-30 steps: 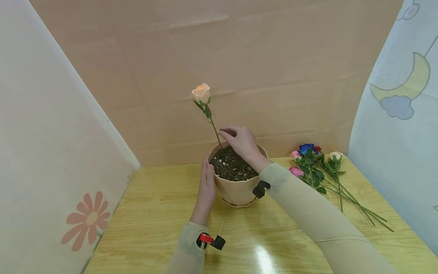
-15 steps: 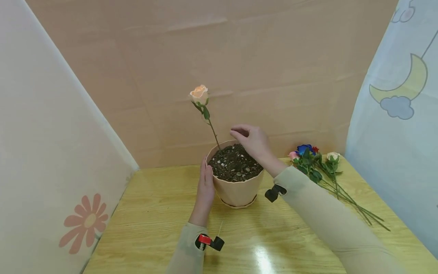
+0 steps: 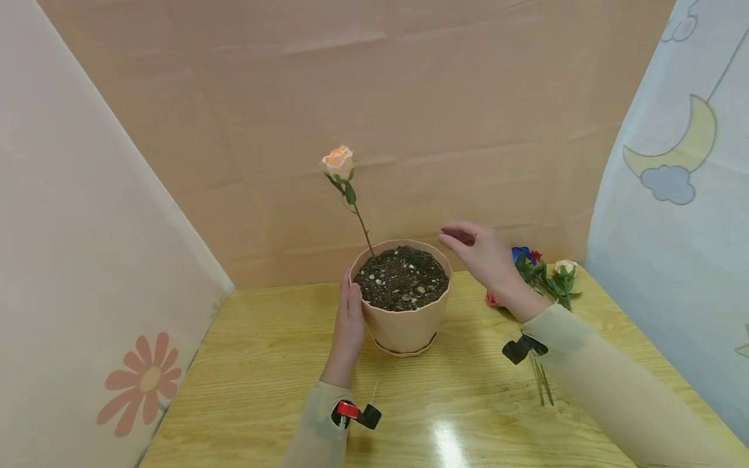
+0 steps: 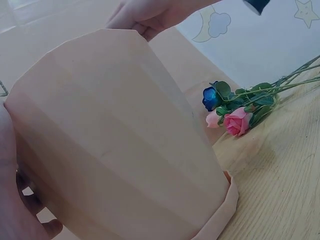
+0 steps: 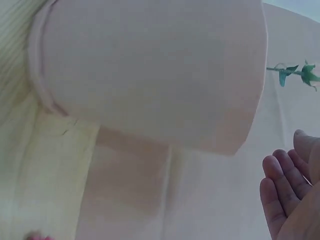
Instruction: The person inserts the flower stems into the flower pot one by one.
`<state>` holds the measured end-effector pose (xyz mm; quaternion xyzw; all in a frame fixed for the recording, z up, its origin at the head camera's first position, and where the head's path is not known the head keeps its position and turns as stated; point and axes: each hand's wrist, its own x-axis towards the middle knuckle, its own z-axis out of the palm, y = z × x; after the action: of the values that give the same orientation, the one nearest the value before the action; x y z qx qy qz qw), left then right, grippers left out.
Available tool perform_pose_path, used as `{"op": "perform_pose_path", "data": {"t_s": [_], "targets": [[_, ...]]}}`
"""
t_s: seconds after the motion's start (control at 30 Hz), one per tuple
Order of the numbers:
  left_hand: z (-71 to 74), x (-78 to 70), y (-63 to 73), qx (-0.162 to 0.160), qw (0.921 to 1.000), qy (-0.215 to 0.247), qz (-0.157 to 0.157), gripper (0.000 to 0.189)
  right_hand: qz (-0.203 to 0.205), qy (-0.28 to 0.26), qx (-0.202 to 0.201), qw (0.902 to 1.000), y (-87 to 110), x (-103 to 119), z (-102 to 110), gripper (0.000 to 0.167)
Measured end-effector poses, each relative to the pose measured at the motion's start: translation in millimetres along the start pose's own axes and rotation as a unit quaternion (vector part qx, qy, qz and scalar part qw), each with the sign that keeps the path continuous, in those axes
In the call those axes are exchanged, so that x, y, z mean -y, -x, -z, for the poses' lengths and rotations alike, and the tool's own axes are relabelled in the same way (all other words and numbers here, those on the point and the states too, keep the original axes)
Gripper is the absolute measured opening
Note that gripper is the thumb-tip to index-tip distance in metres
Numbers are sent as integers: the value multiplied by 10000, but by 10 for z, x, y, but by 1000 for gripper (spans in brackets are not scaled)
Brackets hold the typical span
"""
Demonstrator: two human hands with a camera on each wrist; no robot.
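Note:
A beige flower pot point(image 3: 404, 328) filled with dark soil point(image 3: 404, 279) stands on its saucer. From the soil's left side rises a peach rose point(image 3: 337, 162), its stem leaning left. My left hand point(image 3: 349, 325) rests along the pot's left wall with straight fingers; in the left wrist view its fingers reach round behind the pot point(image 4: 115, 130). My right hand point(image 3: 486, 257) is in the air right of the pot, holding nothing, fingers loosely bent. In the right wrist view that hand point(image 5: 292, 185) is apart from the pot's rim.
Several cut roses lie on the wooden table point(image 3: 263, 364) at the right, among them a blue rose point(image 4: 211, 99), a pink rose point(image 4: 237, 121) and a cream rose point(image 3: 565, 266). My right forearm covers part of their stems. A beige cloth point(image 3: 234, 162) hangs behind the table.
My right hand has moved right, from beside the rose's stem, across the soil and past the pot's rim. The left hand stays at the pot, and the rose stands in the soil.

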<state>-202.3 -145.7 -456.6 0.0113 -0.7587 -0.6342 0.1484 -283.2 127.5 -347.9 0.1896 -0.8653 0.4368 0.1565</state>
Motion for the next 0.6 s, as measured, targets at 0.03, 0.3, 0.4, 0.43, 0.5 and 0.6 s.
{"op": "perform_pose_path", "data": {"t_s": [0.03, 0.3, 0.4, 0.43, 0.5, 0.6], "targets": [[2, 2, 1, 9, 10000, -3, -3, 65, -4, 53, -27, 10000, 35, -28, 31, 35], [9, 20, 3, 73, 9999, 15, -74, 67, -122, 451, -80, 9989, 284, -272, 255, 39], [3, 9, -7, 77, 9999, 29, -117, 66, -147, 585, -87, 9981, 356, -367, 342, 38], [0, 11, -11, 73, 9999, 33, -117, 66, -147, 622, -80, 9979, 380, -395, 370, 38], [-4, 14, -17, 56, 9999, 6, -114, 65, -157, 730, -58, 9972, 433, -451, 426, 38], [-7, 28, -30, 38, 9999, -8, -117, 63, -224, 857, -27, 9961, 510, -537, 504, 40]]}}
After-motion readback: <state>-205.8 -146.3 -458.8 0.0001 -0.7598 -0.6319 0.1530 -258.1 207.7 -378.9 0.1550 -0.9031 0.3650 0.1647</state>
